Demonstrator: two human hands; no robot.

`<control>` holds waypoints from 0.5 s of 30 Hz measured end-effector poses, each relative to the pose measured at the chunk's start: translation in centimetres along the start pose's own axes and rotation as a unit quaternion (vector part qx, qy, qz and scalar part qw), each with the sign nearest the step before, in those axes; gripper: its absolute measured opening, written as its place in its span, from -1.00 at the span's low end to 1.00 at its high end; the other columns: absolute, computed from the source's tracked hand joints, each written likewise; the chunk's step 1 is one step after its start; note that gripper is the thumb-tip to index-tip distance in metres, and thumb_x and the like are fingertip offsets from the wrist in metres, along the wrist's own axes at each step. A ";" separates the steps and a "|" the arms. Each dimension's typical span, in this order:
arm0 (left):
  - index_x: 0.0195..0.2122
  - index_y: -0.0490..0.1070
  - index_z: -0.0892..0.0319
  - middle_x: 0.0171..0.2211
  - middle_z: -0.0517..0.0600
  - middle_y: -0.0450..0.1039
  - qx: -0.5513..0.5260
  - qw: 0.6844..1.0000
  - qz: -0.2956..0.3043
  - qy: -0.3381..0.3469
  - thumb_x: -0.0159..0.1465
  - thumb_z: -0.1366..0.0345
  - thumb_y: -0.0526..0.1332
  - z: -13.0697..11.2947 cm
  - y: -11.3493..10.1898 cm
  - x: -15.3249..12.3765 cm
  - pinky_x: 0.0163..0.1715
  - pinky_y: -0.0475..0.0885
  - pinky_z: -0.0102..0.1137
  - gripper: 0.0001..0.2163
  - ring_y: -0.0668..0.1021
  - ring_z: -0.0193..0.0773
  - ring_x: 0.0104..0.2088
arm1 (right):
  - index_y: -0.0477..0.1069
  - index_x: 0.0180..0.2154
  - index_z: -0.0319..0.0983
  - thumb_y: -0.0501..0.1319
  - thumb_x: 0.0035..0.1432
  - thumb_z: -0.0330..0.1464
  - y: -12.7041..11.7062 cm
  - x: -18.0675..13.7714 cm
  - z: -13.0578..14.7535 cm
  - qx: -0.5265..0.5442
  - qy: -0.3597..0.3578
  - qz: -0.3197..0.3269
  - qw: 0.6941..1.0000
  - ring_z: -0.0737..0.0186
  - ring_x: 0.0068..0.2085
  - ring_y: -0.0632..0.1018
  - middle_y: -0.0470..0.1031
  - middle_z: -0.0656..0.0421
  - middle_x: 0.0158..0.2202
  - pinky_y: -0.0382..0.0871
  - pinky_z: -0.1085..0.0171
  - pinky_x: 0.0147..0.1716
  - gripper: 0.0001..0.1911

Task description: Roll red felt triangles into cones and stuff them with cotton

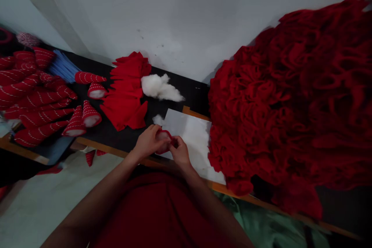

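Observation:
Both hands hold a small red fabric cone [164, 135], its round opening facing up with white stuffing showing inside. My left hand [147, 140] is closed around its left side. With the fingers pinched together, my right hand [179, 151] grips the rim on the right; the fingertips are partly hidden. Beneath the hands lies a white sheet [192, 131] at the table's front edge. Just beyond are a fluffy clump of white stuffing [159, 87] and a smaller tuft [158, 120]. Flat red fabric pieces [126, 93] lie fanned in a stack to the left.
Several red cones with white stitched lines [43, 104] pile up at the left, near a bundle of blue strips [64, 66]. A tall heap of red fabric pieces [279, 116] fills the right. The wall [174, 15] stands behind the black table [194, 93].

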State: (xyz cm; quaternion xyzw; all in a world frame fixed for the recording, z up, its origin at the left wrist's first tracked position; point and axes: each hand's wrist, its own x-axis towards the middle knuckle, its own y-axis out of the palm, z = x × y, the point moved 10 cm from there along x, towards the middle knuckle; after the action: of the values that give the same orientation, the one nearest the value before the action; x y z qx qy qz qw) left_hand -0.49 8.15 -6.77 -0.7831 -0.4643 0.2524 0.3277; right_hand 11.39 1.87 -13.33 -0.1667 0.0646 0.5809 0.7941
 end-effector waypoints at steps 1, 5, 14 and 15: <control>-0.27 0.31 0.19 -0.35 0.00 0.31 0.016 1.000 -0.004 0.001 0.03 0.07 0.18 -0.3 -0.1 0.0 -0.36 0.27 -0.40 -0.67 0.41 -0.25 -0.35 | 0.29 -0.41 -0.20 0.12 -0.14 -0.35 0.2 0.0 0.5 -0.010 -0.007 0.009 1.000 0.33 -0.49 0.33 0.30 0.29 -0.53 0.25 0.33 -0.46 -0.86; -0.37 0.34 0.17 -0.39 -0.02 0.29 0.062 0.998 -0.005 -0.005 0.07 0.19 0.15 -0.9 0.1 -0.1 -0.43 0.24 -0.44 -0.83 0.40 -0.29 -0.39 | 0.33 -0.42 -0.20 0.08 -0.10 -0.34 0.9 0.1 1.5 -0.029 -0.025 0.030 0.999 0.31 -0.47 0.34 0.34 0.27 -0.52 0.24 0.33 -0.44 -0.87; -0.34 0.36 0.19 -0.35 0.00 0.32 0.016 1.000 0.006 -0.009 0.06 0.27 0.13 0.0 0.2 0.0 -0.32 0.28 -0.43 -0.84 0.40 -0.27 -0.31 | 0.32 -0.45 -0.21 0.08 -0.12 -0.31 0.4 0.4 0.9 -0.005 0.004 0.003 1.000 0.31 -0.45 0.36 0.36 0.26 -0.51 0.27 0.32 -0.40 -0.86; -0.36 0.36 0.19 -0.36 0.00 0.33 0.020 1.000 0.013 -0.009 0.06 0.30 0.12 0.1 0.5 0.1 -0.34 0.28 -0.43 -0.86 0.40 -0.27 -0.33 | 0.32 -0.45 -0.21 0.08 -0.13 -0.32 0.4 0.4 1.0 -0.002 0.002 0.001 1.000 0.31 -0.44 0.37 0.37 0.26 -0.50 0.27 0.32 -0.39 -0.87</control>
State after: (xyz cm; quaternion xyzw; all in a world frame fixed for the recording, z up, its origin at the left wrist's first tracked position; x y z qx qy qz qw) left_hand -0.26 8.06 -7.15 -0.7804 -0.4517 0.2726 0.3357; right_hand 11.04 2.72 -12.61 -0.1692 0.0655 0.5818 0.7928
